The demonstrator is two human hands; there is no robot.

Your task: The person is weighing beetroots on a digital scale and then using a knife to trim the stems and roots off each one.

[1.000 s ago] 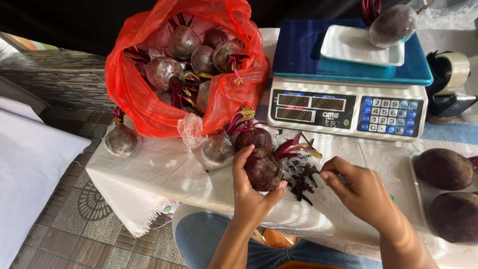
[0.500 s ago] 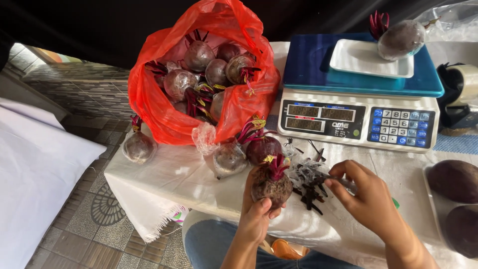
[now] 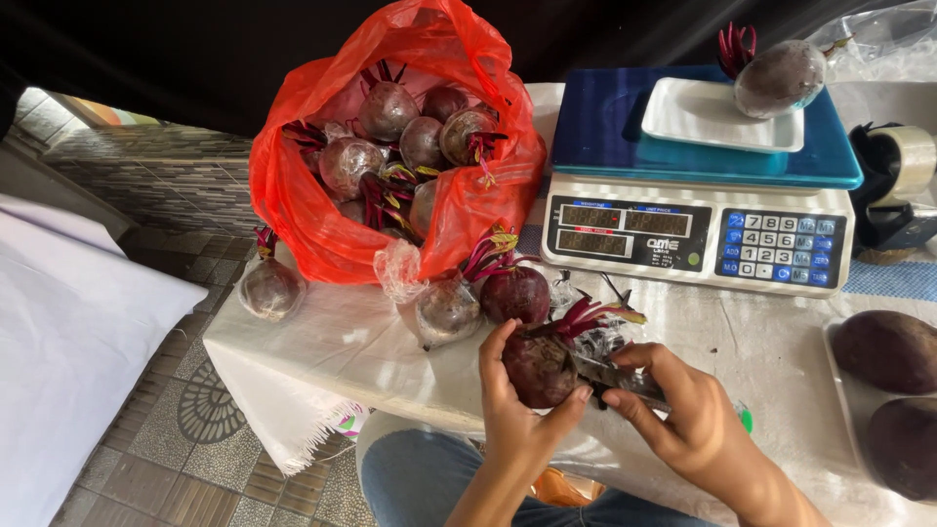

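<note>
The left hand (image 3: 517,415) cups a round, dark maroon beetroot (image 3: 540,369) from below and from the side. Its fingers (image 3: 494,344) are curled around the root's left flank, and the thumb presses the lower right edge. The root has a matte, earthy skin. Its short magenta leaf stalks (image 3: 586,314) point up and to the right, with one yellowed leaf tip. The beetroot is held just above the near edge of the bench (image 3: 322,337), in front of the person's knees.

The right hand (image 3: 673,410) is closed in a pinch around a small, dark, slender tool (image 3: 610,376). Its kind cannot be told. The tool's tip lies against the crown of the held beetroot, where the stalks emerge.

The bench is covered with a pale, slightly wrinkled cloth. Dark trimmed stalk pieces (image 3: 600,337) lie just behind the held root. Two more beetroots rest beside them: one bare (image 3: 515,293) and one in thin clear film (image 3: 447,310). A third filmed root (image 3: 270,287) lies at the bench's left corner.

A glossy, crumpled orange-red plastic bag (image 3: 312,205) stands open behind these, filled with round beetroots with stubby stalks.

To the right is an electronic scale (image 3: 698,234) with a blue platform, a white body and a keypad. A shallow white rectangular tray (image 3: 703,117) lies on the platform, and a filmed beetroot (image 3: 779,78) rests on the tray's far right corner. Two large, dull brown-purple beetroots (image 3: 888,351) lie at the right edge.
</note>
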